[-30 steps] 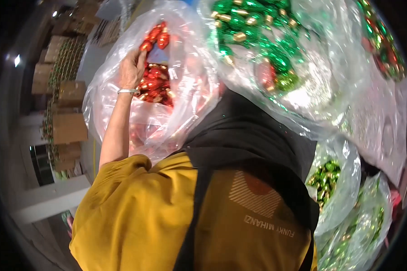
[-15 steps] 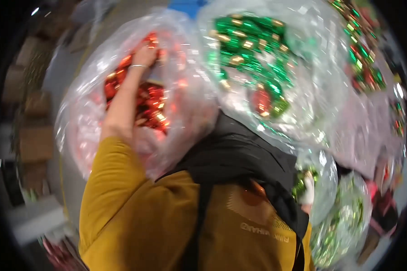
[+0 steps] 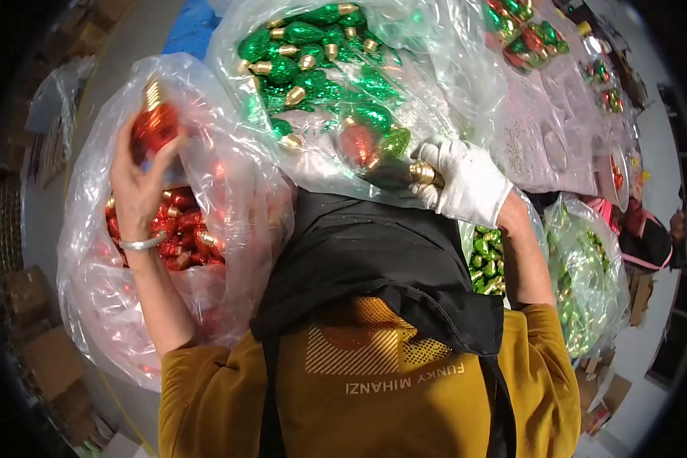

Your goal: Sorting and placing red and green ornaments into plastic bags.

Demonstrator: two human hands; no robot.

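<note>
My left hand, bare with a bracelet at the wrist, is closed around a glittery red bulb ornament, its gold screw cap upward. It is above an open clear plastic bag of red bulb ornaments. My right hand, in a white glove, pinches a bulb ornament by its gold screw cap; its body looks dark and its colour is unclear. Just beyond it, a red bulb and a light green bulb lie on a large clear bag with green bulb ornaments.
Light green bulbs fill a bag beside my right forearm, with another clear bag farther right. Clusters of red and green bulbs sit at the far right on a pale plastic-covered surface. Cardboard boxes stand at left.
My left hand has come up out of the red bag with a red bulb. My right hand has moved from the light green bag up to the green bag's near edge, holding a bulb.
</note>
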